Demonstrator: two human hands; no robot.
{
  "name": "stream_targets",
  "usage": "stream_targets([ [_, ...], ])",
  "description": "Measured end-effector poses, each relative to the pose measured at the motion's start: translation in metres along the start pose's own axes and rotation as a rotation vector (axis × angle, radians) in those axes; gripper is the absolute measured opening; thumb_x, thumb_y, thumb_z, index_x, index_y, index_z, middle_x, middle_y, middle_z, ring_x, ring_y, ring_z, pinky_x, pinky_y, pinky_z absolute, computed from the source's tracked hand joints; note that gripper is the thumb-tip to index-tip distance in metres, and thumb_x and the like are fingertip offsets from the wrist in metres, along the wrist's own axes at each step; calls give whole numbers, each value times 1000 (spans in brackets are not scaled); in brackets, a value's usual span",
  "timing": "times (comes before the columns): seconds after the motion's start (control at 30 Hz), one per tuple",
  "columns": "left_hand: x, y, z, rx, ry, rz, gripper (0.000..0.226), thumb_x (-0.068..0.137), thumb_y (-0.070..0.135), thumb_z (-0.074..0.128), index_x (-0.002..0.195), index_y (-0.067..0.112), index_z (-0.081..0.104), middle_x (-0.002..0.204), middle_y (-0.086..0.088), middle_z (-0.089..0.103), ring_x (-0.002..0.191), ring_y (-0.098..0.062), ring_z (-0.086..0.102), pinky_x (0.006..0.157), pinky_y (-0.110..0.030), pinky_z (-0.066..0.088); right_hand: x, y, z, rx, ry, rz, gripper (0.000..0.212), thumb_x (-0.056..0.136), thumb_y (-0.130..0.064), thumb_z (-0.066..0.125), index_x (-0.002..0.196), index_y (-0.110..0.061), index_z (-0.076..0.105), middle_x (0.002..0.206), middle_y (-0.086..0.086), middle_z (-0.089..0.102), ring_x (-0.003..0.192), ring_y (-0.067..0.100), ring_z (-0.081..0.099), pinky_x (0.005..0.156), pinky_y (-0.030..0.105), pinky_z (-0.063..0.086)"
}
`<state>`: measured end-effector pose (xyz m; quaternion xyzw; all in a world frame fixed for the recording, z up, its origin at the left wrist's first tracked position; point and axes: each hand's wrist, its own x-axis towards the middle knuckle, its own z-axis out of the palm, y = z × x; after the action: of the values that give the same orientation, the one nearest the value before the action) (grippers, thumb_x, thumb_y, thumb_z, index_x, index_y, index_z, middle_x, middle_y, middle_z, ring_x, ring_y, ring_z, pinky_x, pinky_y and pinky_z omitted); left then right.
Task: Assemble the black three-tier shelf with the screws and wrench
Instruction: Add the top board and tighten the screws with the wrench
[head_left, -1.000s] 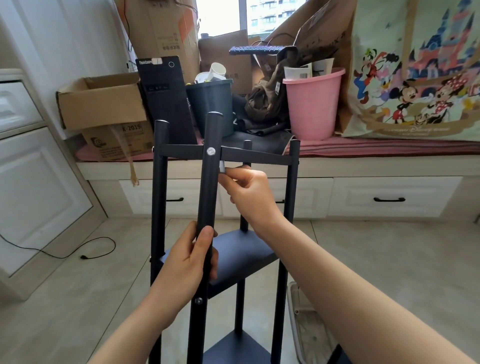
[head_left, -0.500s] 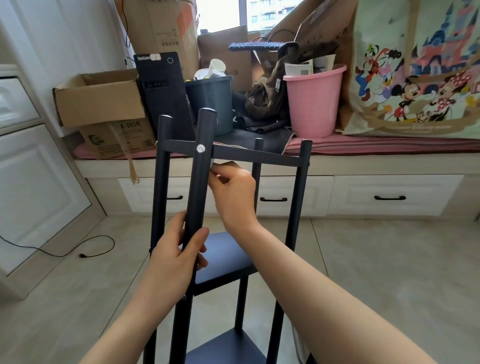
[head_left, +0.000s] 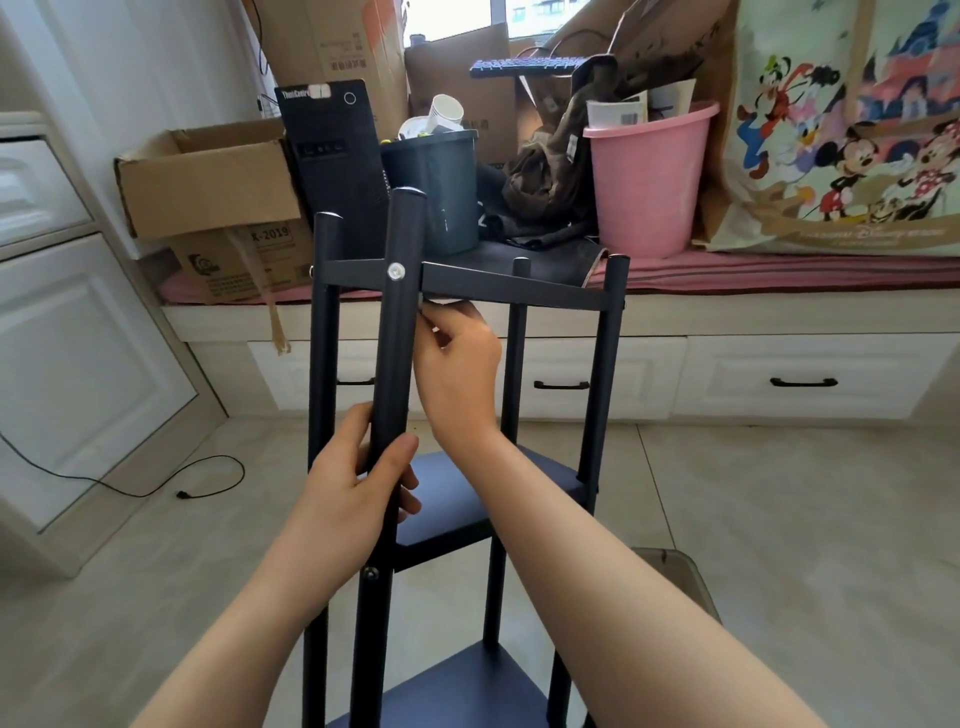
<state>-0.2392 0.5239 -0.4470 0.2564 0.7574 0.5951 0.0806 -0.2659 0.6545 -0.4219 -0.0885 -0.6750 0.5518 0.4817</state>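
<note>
The black three-tier shelf (head_left: 467, 291) is standing upright on the floor in front of the window seat, its long axis running vertically and its posts pointing at the ceiling. All three tiers are sitting in place between the posts. A silver screw (head_left: 396, 270) is showing in the near post (head_left: 397, 332) at the top tier, and a darker screw head (head_left: 370, 573) is showing lower on the same post, by the middle tier. Assembly is judged well advanced; what appears to remain is tightening, and whether every joint is fastened cannot be confirmed.

The left hand (head_left: 358, 499) is wrapping the near post just above the middle tier, steadying it. The right hand (head_left: 457, 358) is reaching under the top tier just right of the near post, fingers curled around something small and pale; it is too hidden to name as a wrench or a nut.

No wrench is plainly visible.
</note>
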Motion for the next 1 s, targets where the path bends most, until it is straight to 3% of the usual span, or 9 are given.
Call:
stream_targets([
  [0.1, 3, 2, -2, 0, 7, -18, 9, 103, 22, 54, 108, 28, 57, 73, -13, 64, 59, -19, 65, 56, -26, 56, -1, -1, -10, 22, -134, 128, 28, 97, -17, 58, 79, -2, 73, 60, 6, 59, 57, 15, 48, 59, 28, 44],
  [0.2, 4, 3, -3, -15, 16, -38, 11, 102, 22, 54, 110, 30, 57, 69, -8, 65, 59, -19, 66, 54, -24, 55, -1, -2, -23, 23, -227, 241, 23, 96, -15, 58, 85, -5, 75, 54, -8, 56, 55, 6, 49, 60, 20, 42],
  [0.33, 2, 2, -6, -17, 9, -58, 13, 102, 23, 55, 114, 29, 56, 66, -1, 66, 59, -18, 67, 54, -24, 56, 0, -7, -42, -55, -316, 245, 22, 95, -11, 55, 84, -10, 74, 47, -20, 53, 54, -1, 49, 57, 14, 38],
  [0.47, 0, 2, -6, -3, 2, -70, 19, 101, 26, 55, 120, 28, 55, 68, -2, 67, 63, -19, 69, 58, -27, 56, -1, -15, -54, -79, -370, 249, 23, 94, -10, 55, 78, -12, 71, 58, 2, 50, 59, 19, 43, 58, 32, 35],
  [0.57, -1, 2, -6, 6, 2, -71, 20, 101, 26, 56, 121, 27, 54, 69, -3, 68, 63, -18, 69, 57, -27, 55, -1, -18, -58, -83, -381, 253, 24, 93, -9, 54, 74, -14, 69, 64, 10, 48, 63, 25, 40, 60, 37, 34],
  [0.9, 0, 1, -3, 20, -6, -63, 18, 101, 28, 56, 119, 27, 55, 70, -5, 68, 62, -19, 70, 57, -27, 56, 2, -14, -54, -49, -356, 190, 22, 96, -11, 54, 83, -8, 71, 60, -1, 51, 61, 20, 45, 60, 35, 39],
  [1.0, -1, 2, -3, 21, -9, -58, 17, 101, 27, 56, 118, 26, 55, 69, -3, 68, 62, -19, 69, 56, -26, 56, 5, -13, -52, -46, -326, 157, 21, 96, -12, 55, 86, -9, 74, 52, -15, 52, 56, 9, 46, 60, 30, 40],
])
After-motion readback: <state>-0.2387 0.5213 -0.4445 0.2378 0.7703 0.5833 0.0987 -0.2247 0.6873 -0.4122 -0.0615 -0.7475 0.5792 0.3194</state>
